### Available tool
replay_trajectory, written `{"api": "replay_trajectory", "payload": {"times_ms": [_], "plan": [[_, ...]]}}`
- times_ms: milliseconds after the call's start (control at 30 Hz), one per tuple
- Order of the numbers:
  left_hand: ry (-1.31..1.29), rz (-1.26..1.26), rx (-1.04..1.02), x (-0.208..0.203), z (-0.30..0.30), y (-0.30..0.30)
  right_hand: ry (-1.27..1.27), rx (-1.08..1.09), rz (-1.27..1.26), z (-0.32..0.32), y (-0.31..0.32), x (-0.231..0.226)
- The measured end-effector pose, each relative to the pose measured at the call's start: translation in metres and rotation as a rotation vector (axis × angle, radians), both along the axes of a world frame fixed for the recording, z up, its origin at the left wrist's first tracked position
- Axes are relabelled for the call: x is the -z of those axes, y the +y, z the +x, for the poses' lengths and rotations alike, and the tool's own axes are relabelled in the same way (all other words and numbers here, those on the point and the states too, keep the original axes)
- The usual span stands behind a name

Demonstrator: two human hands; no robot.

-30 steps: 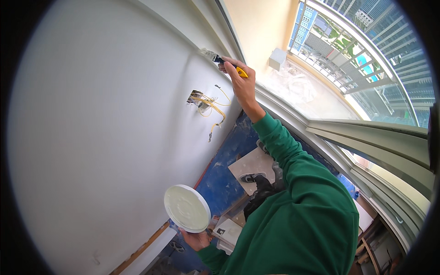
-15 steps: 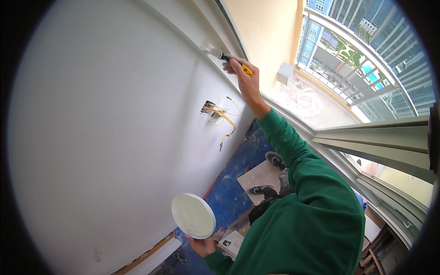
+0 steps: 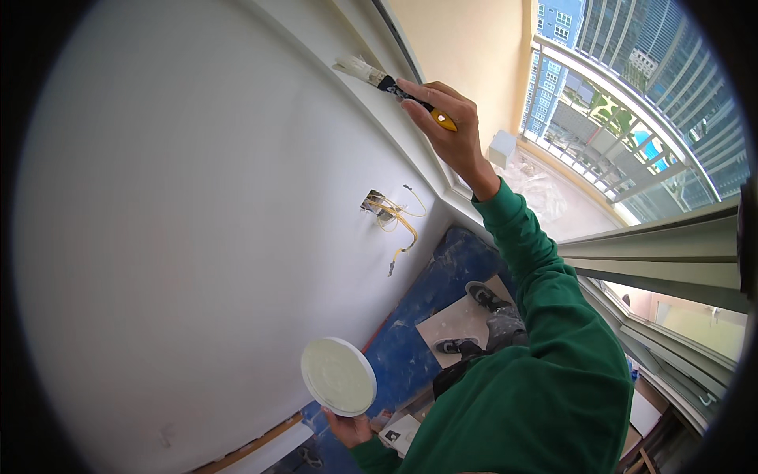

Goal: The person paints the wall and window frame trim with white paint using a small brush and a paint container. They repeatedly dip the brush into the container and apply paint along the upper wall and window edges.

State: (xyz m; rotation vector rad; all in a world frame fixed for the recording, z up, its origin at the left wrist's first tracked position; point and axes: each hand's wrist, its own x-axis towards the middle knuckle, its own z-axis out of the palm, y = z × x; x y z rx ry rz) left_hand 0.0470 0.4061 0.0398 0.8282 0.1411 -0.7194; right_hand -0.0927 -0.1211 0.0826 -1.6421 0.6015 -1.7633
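**The right hand is gripping a paintbrush up high, the left hand a round white lid down low**

Fingers and thumb of the right hand are pinching the brush's black-and-yellow handle, and its pale bristles are pointing up and leftward over the pale trim edging the white wall. Whether the bristles are touching that trim, I cannot tell.

The left hand is supporting the lid at its lower edge — some fingers are hiding behind it — and the lid's pale face is tilting toward the camera, near the wall.

Between the two hands, yellow wires are hanging out of a square opening in the wall. A green sleeve is covering the right arm. Below, dark shoes are resting on a pale board, which is lying on the blue floor.
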Motion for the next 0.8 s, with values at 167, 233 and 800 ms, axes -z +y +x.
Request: {"api": "replay_trajectory", "payload": {"times_ms": [167,233,800], "plan": [[0.003,0.002,-0.028,0.009,-0.002,0.01,0.178,-0.02,0.029,0.011,-0.014,0.03],[0.049,-0.03,-0.036,0.013,-0.001,0.013,0.284,-0.039,0.089,0.008,-0.007,0.065],[0.004,0.02,-0.024,0.018,-0.011,0.01,0.195,0.027,-0.092,0.008,-0.016,0.017]]}}
